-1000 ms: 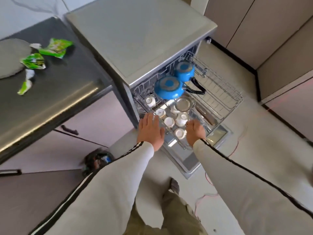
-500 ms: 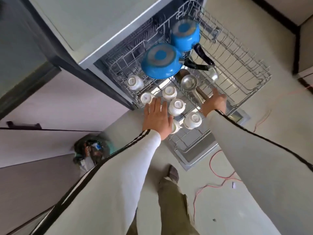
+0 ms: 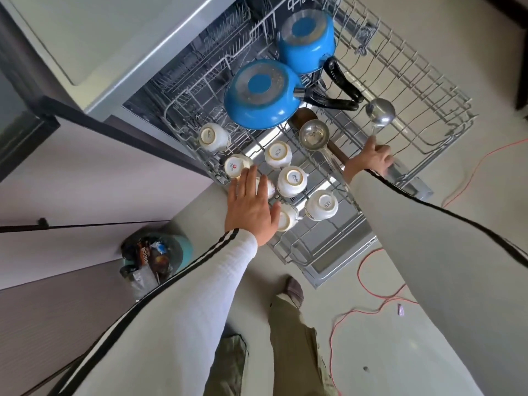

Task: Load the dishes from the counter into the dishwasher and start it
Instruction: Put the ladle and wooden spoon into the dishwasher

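The dishwasher's (image 3: 114,38) lower wire rack (image 3: 445,110) is pulled out over the open door (image 3: 343,261). Two blue pans (image 3: 263,95) lie upside down at the back of the rack. Several white cups (image 3: 293,181) stand upside down at the front left. My left hand (image 3: 251,207) lies flat with straight fingers over the near cups and touches them. A steel ladle (image 3: 314,135) rests in the middle of the rack. My right hand (image 3: 371,160) grips the handle of a second steel ladle (image 3: 380,112), whose bowl points away over the rack's right part.
A bin (image 3: 154,258) full of rubbish stands on the floor to the left, beside the cabinet fronts. A red cable (image 3: 371,307) snakes over the floor to the right of the door. My foot (image 3: 294,290) is just in front of the door's edge.
My right hand has moved to the right across the rack, and the second ladle has gone with it. My left hand stays over the cups. My head has tilted further down.
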A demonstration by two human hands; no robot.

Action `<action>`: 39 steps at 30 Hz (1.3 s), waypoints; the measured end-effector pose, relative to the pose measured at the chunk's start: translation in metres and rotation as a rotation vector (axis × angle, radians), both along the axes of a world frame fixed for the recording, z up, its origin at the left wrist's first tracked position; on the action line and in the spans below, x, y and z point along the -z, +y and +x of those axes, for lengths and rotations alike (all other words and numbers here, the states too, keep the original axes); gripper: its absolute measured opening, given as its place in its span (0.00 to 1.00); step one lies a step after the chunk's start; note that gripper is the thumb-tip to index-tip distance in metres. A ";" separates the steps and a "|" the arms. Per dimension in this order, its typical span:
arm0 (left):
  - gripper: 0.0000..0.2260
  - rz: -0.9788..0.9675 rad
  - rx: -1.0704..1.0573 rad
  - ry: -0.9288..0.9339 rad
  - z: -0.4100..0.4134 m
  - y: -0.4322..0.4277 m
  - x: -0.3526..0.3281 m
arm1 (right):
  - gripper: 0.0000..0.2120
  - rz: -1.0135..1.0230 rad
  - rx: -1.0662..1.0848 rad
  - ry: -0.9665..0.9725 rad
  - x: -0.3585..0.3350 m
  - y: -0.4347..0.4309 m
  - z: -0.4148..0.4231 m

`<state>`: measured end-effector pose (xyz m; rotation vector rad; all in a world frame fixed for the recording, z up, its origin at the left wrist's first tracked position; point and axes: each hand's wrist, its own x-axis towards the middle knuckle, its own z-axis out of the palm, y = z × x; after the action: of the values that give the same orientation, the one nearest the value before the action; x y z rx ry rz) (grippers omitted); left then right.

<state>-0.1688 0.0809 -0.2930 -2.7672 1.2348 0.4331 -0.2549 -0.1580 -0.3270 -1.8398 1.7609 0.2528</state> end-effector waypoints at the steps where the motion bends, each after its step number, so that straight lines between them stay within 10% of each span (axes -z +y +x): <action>1: 0.30 0.018 0.008 0.010 0.000 0.000 -0.001 | 0.37 0.016 -0.023 0.012 -0.002 0.000 -0.002; 21: 0.33 -0.031 0.130 0.120 -0.076 0.030 -0.107 | 0.29 -0.073 -0.440 0.082 -0.159 0.057 -0.096; 39: 0.43 0.236 -0.227 0.251 -0.132 -0.031 -0.064 | 0.32 0.001 -1.203 0.334 -0.114 -0.035 -0.123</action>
<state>-0.3007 0.0499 -0.2293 -2.7151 0.8421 0.9051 -0.3782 -0.1926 -0.2134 -2.7417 0.5740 1.0386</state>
